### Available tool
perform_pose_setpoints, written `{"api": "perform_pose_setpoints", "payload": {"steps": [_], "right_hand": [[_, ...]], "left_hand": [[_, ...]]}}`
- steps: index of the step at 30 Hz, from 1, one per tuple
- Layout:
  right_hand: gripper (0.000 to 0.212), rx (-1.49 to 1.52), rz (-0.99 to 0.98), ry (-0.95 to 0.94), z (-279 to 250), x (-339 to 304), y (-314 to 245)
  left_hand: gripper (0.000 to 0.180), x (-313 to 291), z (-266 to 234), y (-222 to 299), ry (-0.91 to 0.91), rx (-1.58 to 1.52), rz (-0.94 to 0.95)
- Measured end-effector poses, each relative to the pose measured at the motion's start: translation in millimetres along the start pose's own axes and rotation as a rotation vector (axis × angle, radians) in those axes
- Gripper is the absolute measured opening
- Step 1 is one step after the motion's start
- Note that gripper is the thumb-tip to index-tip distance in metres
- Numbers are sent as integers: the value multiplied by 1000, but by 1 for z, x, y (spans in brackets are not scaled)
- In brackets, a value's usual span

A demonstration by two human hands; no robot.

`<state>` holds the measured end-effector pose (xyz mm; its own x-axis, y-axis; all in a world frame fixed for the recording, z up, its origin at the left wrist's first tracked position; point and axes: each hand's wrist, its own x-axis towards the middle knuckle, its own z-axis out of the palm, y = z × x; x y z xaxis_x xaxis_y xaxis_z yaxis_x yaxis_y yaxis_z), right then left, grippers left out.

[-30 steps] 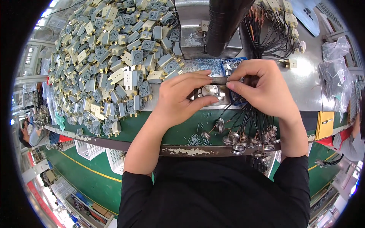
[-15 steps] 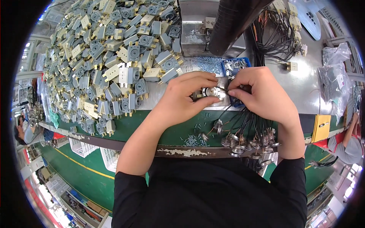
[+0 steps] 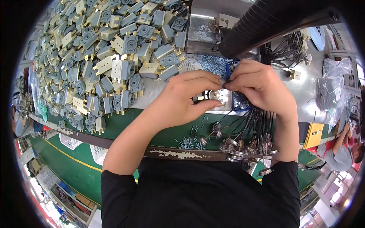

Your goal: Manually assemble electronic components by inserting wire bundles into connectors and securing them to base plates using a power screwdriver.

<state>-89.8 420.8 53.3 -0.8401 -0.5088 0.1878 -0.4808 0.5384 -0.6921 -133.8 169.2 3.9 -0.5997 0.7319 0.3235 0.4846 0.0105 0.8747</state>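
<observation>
My left hand curls its thumb and fingers around a small assembly with a round silver-and-white top, which rests on a metal surface. My right hand pinches with thumb and forefinger at the upper right of that assembly, near the left fingertips. Something small and dark seems to be between the right fingers, mostly hidden. Right beside this hand is a blue tray of small metal parts, partly covered by it. Black wires run below, ending in round metal discs at the table edge.
A large heap of grey and cream switch-like blocks fills the left. Small screws lie behind my hands, and more screws near the front edge. A thick dark tube hangs overhead. Clear plastic bags lie at right.
My right hand has shifted from the right side of the round-topped assembly up toward its upper edge. The left hand keeps its hold. The whole view has tilted slightly.
</observation>
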Motion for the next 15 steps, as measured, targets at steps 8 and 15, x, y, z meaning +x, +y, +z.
{"api": "perform_pose_setpoints", "payload": {"steps": [8,15], "right_hand": [[16,7,113,29,-3,5,-19],[17,-85,163,102,12,7,-27]], "left_hand": [[33,-2,0,0,14,-5,2],[33,-6,1,-5,42,-8,16]]}}
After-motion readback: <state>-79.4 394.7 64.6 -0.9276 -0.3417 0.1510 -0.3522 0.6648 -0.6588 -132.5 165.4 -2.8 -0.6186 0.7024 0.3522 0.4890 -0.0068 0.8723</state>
